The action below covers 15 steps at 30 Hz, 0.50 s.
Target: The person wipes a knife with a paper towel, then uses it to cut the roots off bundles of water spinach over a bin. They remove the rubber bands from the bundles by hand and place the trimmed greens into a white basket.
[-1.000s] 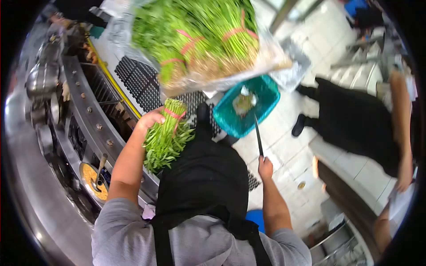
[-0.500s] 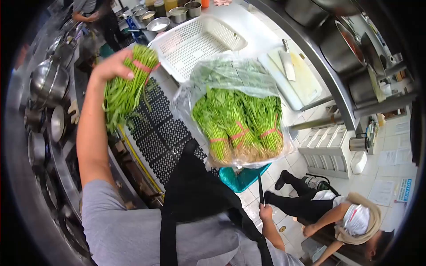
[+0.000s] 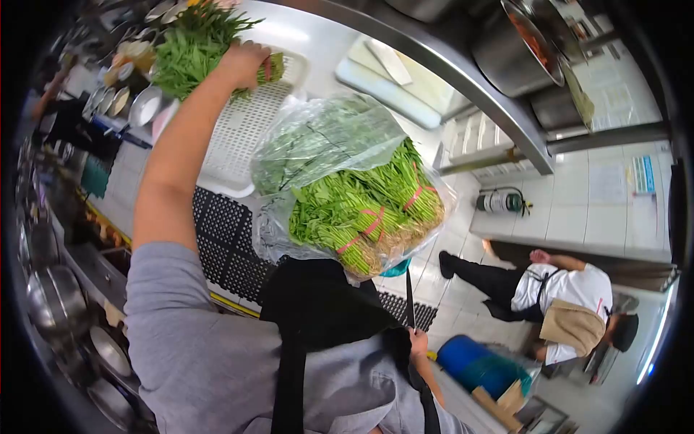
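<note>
My left hand (image 3: 244,61) is closed around a bunch of long-stemmed leafy greens (image 3: 191,54), by the red band at its stems. That bunch lies across the far end of the white perforated basket (image 3: 238,137), its leaves reaching past the rim. In front of me sits a clear plastic bag (image 3: 318,137) with several banded bunches of greens (image 3: 361,213), cut ends toward me. Low on the right, my right hand (image 3: 418,342) grips the handle of a knife (image 3: 410,300), its dark blade pointing away from me beside the bag.
Beyond the bag, a cleaver (image 3: 390,62) rests on a cutting board (image 3: 394,90). A metal shelf (image 3: 499,108) with pots overhangs the right side. Someone in a white shirt (image 3: 571,289) stands on the right near a blue barrel (image 3: 470,365). Metal bowls (image 3: 58,300) line the left.
My left hand has carried the bunch from beside the basket to over its far end. My view has turned; the right hand still holds the knife low.
</note>
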Each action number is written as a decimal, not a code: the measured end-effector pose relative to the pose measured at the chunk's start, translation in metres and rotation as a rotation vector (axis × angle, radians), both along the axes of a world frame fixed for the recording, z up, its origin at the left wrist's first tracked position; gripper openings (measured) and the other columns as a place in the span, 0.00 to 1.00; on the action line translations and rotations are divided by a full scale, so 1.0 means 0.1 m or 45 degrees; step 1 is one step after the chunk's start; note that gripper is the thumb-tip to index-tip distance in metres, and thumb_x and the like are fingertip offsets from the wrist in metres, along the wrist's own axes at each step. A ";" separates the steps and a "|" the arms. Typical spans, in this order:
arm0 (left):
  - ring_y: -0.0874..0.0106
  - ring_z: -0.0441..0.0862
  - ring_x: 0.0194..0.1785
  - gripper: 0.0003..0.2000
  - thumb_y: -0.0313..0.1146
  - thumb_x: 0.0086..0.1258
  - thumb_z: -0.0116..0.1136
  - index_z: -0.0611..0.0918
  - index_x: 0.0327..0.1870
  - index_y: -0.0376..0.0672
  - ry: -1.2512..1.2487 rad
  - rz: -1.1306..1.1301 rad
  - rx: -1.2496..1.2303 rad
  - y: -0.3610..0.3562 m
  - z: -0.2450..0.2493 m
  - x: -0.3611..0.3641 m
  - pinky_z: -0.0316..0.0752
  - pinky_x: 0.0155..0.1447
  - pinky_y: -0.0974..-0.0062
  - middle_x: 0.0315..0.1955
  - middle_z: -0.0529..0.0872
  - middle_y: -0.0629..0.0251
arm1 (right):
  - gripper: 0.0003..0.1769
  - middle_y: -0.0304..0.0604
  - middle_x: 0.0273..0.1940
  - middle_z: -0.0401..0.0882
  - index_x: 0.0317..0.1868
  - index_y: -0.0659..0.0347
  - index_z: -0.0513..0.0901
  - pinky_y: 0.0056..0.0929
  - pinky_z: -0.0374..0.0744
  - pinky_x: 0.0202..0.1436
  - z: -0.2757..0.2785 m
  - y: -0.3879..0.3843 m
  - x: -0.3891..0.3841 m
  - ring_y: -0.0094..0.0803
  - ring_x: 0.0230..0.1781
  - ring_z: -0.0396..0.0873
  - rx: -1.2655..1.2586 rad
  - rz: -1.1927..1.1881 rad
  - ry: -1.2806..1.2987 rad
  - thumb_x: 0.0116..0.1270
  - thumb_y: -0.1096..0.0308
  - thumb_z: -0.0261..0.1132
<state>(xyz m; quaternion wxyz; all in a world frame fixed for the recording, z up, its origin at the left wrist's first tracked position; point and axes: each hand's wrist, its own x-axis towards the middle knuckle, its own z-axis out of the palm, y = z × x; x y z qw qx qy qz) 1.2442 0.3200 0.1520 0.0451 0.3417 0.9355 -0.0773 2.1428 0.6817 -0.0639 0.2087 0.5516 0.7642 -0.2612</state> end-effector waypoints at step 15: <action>0.53 0.89 0.66 0.21 0.38 0.78 0.70 0.89 0.69 0.45 0.504 -0.070 0.756 0.39 -0.21 0.56 0.83 0.69 0.49 0.62 0.91 0.53 | 0.31 0.67 0.31 0.88 0.38 0.74 0.89 0.56 0.81 0.46 0.12 -0.86 0.46 0.61 0.35 0.88 0.135 -0.404 0.183 0.81 0.47 0.68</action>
